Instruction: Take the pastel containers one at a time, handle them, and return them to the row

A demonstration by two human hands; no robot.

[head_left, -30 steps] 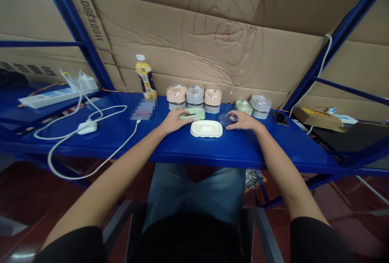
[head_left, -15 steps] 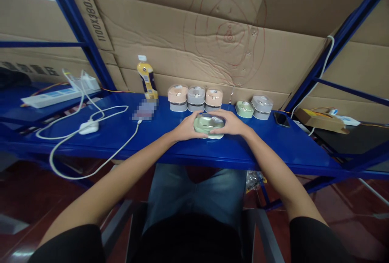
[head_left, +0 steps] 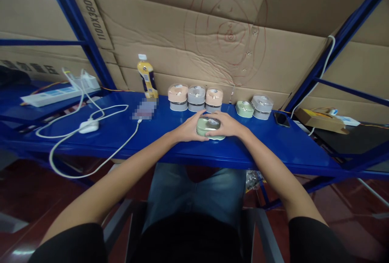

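Near the front edge of the blue table, a light green lunch box (head_left: 209,125) with a glossy lid is between my two hands. My left hand (head_left: 191,128) wraps round its left side, thumb along the front. From the right, my right hand (head_left: 228,125) curves round the other side, its thumb also at the front. Both hands are closed on the box, and the fingertips at the back are partly hidden. A pale green edge shows low at the front right, under my right thumb.
Behind stand peach-and-grey lunch boxes (head_left: 178,97) and a grey one (head_left: 196,98). Further right are a small green box (head_left: 244,109), a grey box (head_left: 261,107) and a phone (head_left: 282,119). A bottle (head_left: 147,77) and a white cable (head_left: 121,149) lie left. Cardboard (head_left: 146,24) backs the table (head_left: 273,145).
My hands have drawn slightly closer together around the green lunch box, and more of its lid's top markings show. The other things on the table stay where they were.
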